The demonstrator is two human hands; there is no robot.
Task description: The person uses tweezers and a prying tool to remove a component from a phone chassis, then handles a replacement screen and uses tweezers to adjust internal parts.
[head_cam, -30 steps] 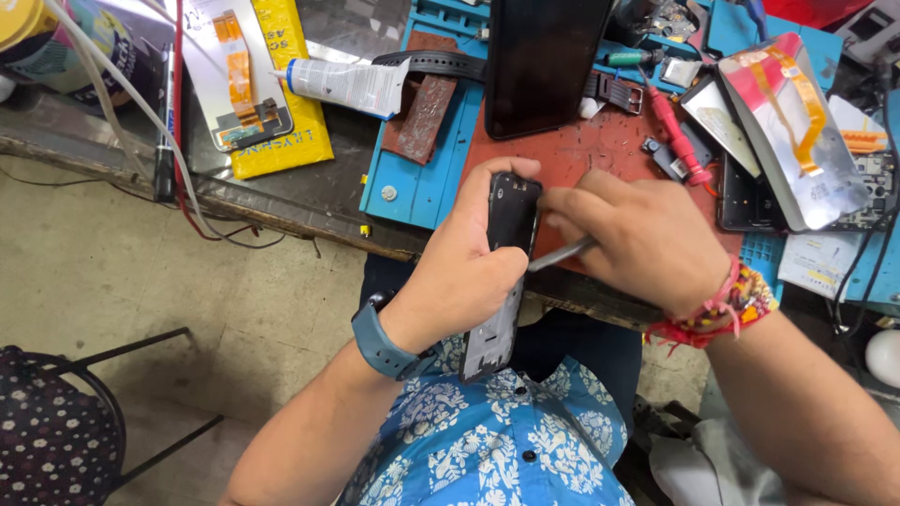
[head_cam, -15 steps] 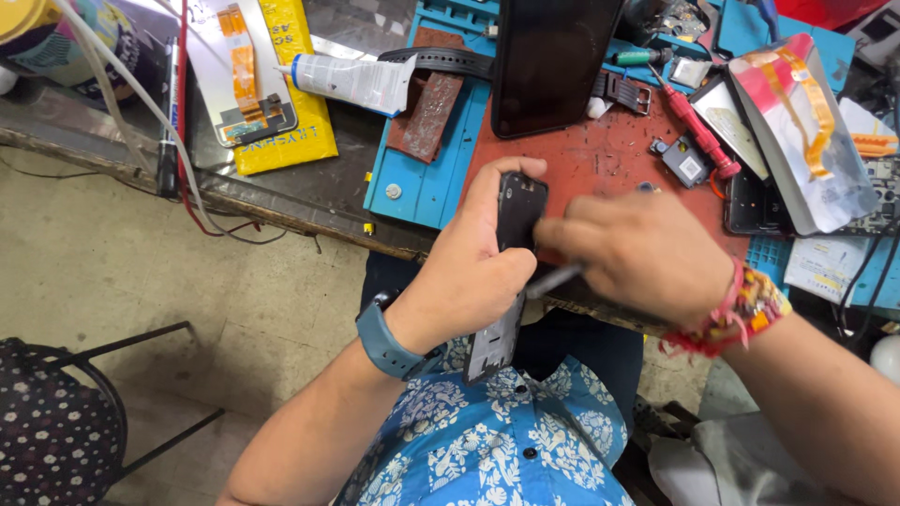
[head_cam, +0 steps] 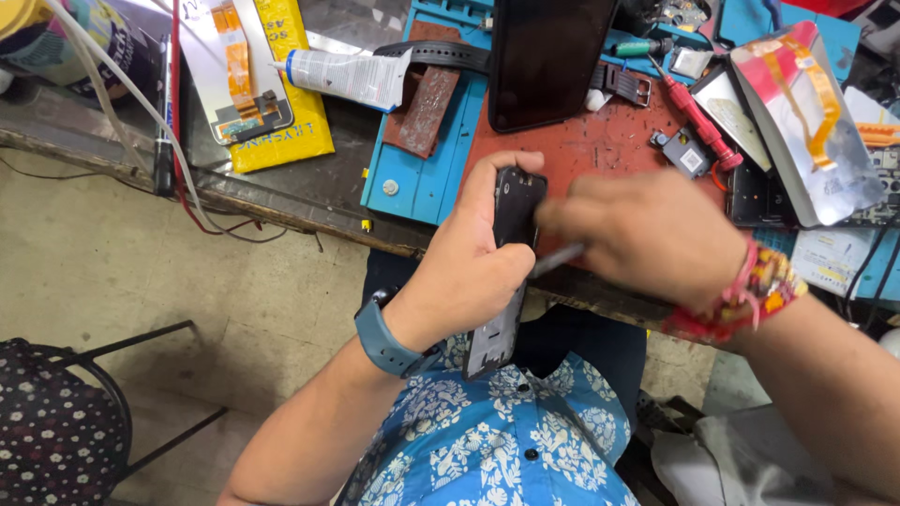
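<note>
My left hand [head_cam: 478,258] grips a black phone frame [head_cam: 511,272] upright above my lap, at the front edge of the workbench; its lower end sticks out below my palm. My right hand [head_cam: 647,234] is closed around a thin grey metal tool [head_cam: 560,256], whose tip touches the frame's right side. The hand is blurred. A blue watch sits on my left wrist, and red and multicoloured thread bands on my right wrist.
A red work mat [head_cam: 591,141] on a blue repair mat [head_cam: 422,178] carries a black phone screen [head_cam: 548,56] and a red screwdriver [head_cam: 698,122]. A white glue tube [head_cam: 347,75], yellow packet [head_cam: 281,84] and silver foil pouch [head_cam: 797,122] lie around. A dotted stool [head_cam: 56,431] stands lower left.
My right hand slid a little down and to the right along the frame with the tool. My left hand keeps the frame almost in the same place.
</note>
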